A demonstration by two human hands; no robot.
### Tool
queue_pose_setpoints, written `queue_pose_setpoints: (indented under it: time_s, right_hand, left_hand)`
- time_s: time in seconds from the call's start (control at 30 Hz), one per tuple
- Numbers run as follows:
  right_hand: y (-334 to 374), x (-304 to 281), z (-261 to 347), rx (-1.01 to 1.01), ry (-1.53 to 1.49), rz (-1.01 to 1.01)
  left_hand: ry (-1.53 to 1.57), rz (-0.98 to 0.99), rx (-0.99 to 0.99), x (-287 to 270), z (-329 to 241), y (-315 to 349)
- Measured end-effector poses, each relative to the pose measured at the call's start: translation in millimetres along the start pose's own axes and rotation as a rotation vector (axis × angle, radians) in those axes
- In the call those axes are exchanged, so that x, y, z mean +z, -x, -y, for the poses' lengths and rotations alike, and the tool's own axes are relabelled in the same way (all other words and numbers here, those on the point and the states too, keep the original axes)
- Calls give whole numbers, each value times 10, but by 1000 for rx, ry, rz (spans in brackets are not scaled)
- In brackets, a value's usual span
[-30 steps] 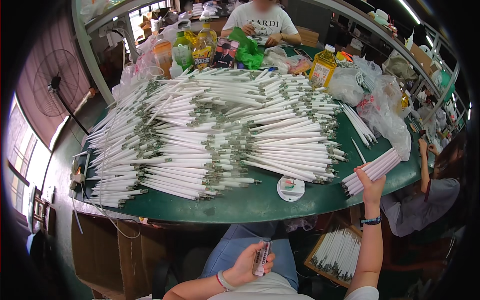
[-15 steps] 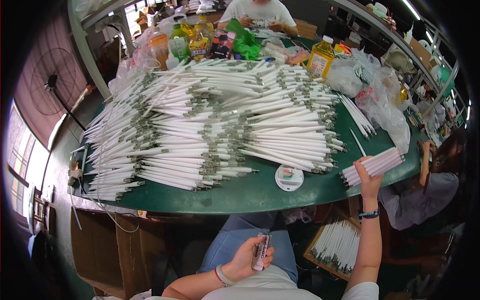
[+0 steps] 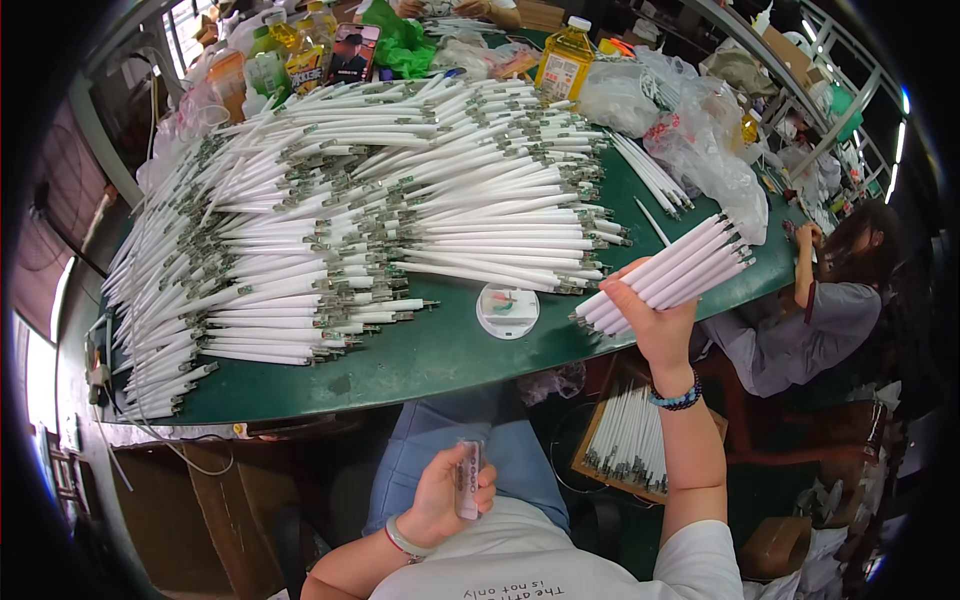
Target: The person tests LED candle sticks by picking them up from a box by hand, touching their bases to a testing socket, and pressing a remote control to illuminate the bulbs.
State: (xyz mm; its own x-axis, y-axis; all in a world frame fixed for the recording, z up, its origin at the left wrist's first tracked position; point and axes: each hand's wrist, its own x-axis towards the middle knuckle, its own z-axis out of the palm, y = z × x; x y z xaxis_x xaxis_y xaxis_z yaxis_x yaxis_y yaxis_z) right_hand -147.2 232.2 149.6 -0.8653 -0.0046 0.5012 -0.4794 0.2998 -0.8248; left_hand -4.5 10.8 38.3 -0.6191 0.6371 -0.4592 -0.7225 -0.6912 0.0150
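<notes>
My left hand (image 3: 436,497) is closed around a small clear rectangular plastic piece (image 3: 467,482) with a row of dark round marks, held above my lap. My right hand (image 3: 655,322) grips a bundle of white tubes (image 3: 672,268) with metal-tipped ends, lifted over the table's right front part. The bundle slants, its right end higher; my palm and fingers hide part of its underside. A large pile of similar white tubes (image 3: 500,232) with greenish-grey end fittings covers much of the green table (image 3: 420,365). A round white device (image 3: 508,312) lies between the pile and my right hand.
One loose tube (image 3: 652,221) and a small group of tubes (image 3: 648,172) lie beyond the bundle. Plastic bags (image 3: 715,150) and a yellow bottle (image 3: 564,60) stand behind. A box of tubes (image 3: 628,435) is below the table; a co-worker (image 3: 800,325) sits at right.
The whole view has shifted, so the table appears further left and higher. The bundle in my right hand looks larger and more tilted. Both hands keep their hold.
</notes>
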Motion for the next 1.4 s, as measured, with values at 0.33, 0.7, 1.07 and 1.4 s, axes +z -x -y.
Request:
queue_pose_setpoints:
  time_s: [0.33, 0.7, 1.07, 1.4]
  right_hand:
    - [-135, 577, 139, -142, 17, 20]
    - [-199, 742, 330, -181, 171, 155]
    - [-185, 748, 299, -154, 187, 121]
    - [-193, 743, 293, -173, 194, 66]
  left_hand:
    - [-91, 147, -62, 29, -3, 29]
    - [-219, 167, -121, 118, -85, 150]
    - [-139, 241, -179, 49, -75, 155]
    - [-101, 316, -198, 1, -70, 123]
